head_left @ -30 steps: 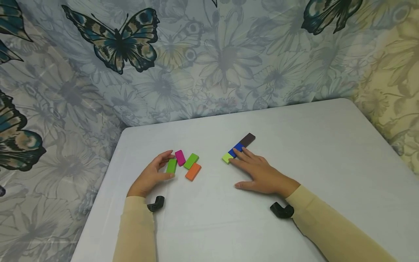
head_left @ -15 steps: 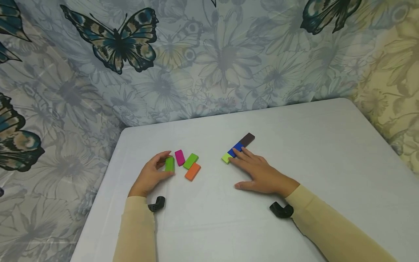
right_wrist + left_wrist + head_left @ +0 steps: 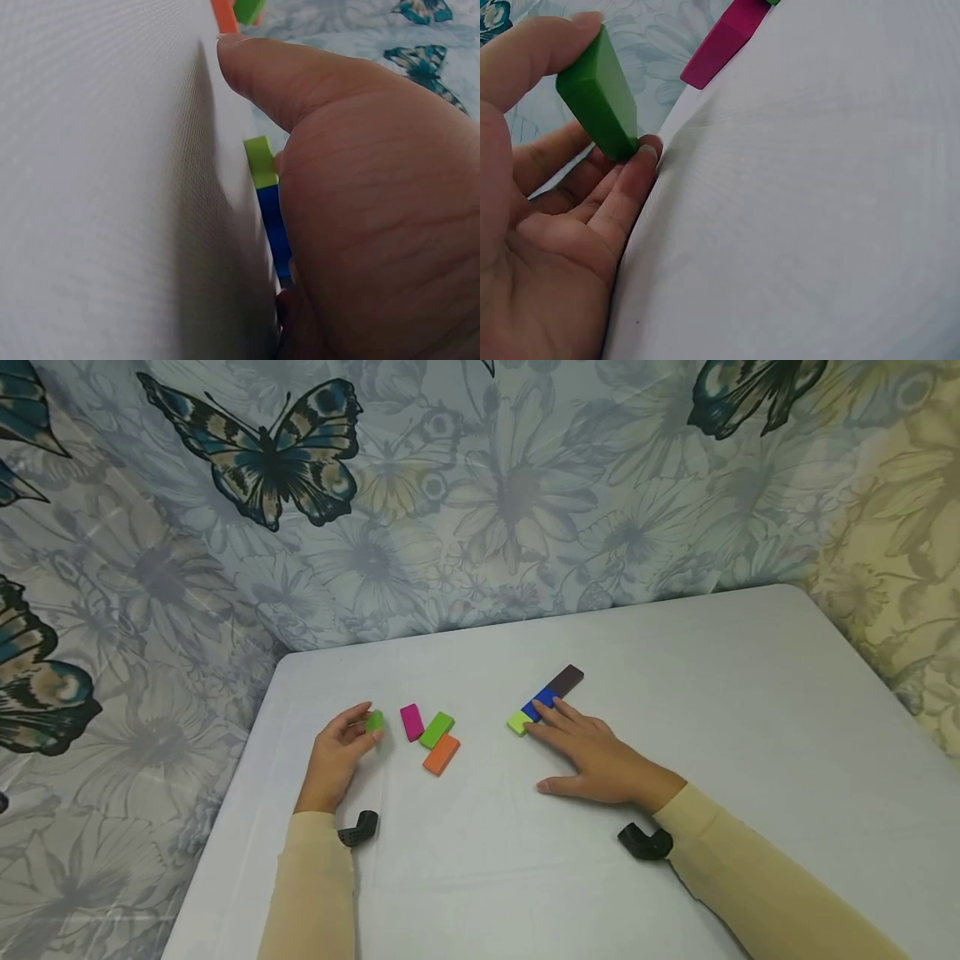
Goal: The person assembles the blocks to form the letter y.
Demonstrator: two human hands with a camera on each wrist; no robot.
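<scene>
My left hand (image 3: 335, 757) pinches a green block (image 3: 375, 721) between thumb and fingers, at the left of the table. In the left wrist view this green block (image 3: 600, 97) is tilted, the thumb on its upper end and a fingertip at its lower end. My right hand (image 3: 592, 753) lies with fingers spread, fingertips on a diagonal row of blocks. That row runs from a lime block (image 3: 518, 722) through a blue block (image 3: 537, 702), partly under the fingers, to a dark brown block (image 3: 566, 680). In the right wrist view the thumb (image 3: 300, 79) reaches away from the row.
Between the hands lie a magenta block (image 3: 412, 722), a second green block (image 3: 437, 729) and an orange block (image 3: 442, 754), the last two touching. The white table (image 3: 480, 877) ends at a wall of butterfly-printed fabric (image 3: 480, 527). Both wrists carry a black camera mount (image 3: 358, 829).
My left hand has drawn the green block a little to the left, away from the magenta one, and turned it in its fingers. The right hand stays on the row.
</scene>
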